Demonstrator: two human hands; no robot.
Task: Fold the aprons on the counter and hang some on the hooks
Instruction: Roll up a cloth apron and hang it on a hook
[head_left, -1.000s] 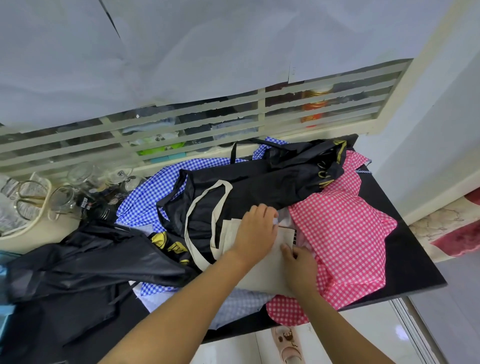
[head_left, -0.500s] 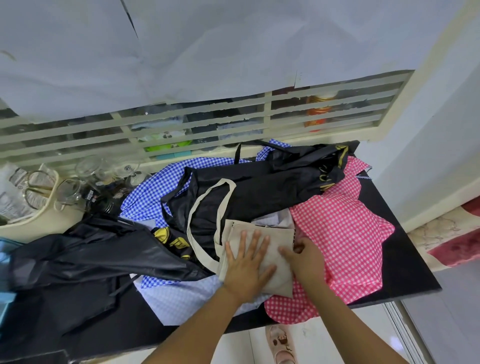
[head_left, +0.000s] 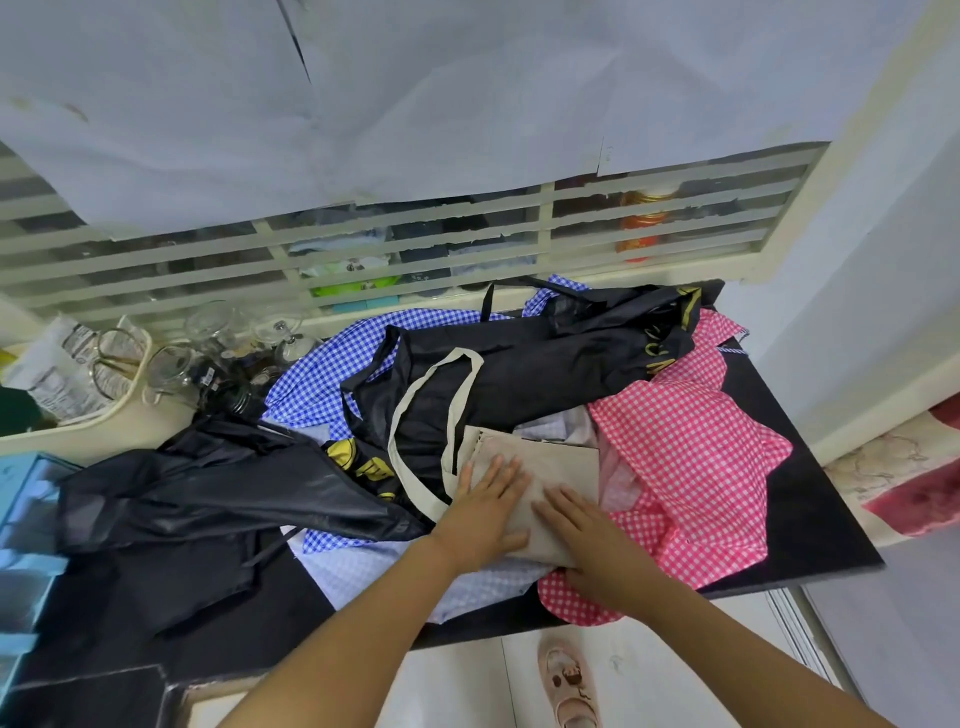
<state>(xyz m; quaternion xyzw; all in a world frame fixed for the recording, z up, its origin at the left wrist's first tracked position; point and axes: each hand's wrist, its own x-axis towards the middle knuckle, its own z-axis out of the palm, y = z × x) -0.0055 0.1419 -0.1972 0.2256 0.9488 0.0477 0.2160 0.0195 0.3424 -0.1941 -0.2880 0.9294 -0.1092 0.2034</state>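
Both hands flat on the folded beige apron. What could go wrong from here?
1. The folded beige apron lies on a lumpy pile of loose aprons, not bare counter. Once the left hand and right hand lift, the fold may spring open or slide.
2. Its strap loop lies spread over the black apron; lifting could drag that along.
3. The pink checked apron overhangs the counter's front edge and might slip off.

Home kitchen or utility corner, by look. Dark counter (head_left: 810, 499) against slatted window (head_left: 415, 244), paper sheet (head_left: 415, 104) over upper part. Drinking glasses (head_left: 218, 332) and scissors (head_left: 111, 358) at back-left edge of counter. Jars (head_left: 641, 218) visible behind slats. Heap of aprons (head_left: 691, 457) across counter. Pale tiled floor (head_left: 457, 686) below front edge, house slipper (head_left: 569, 686) on it.
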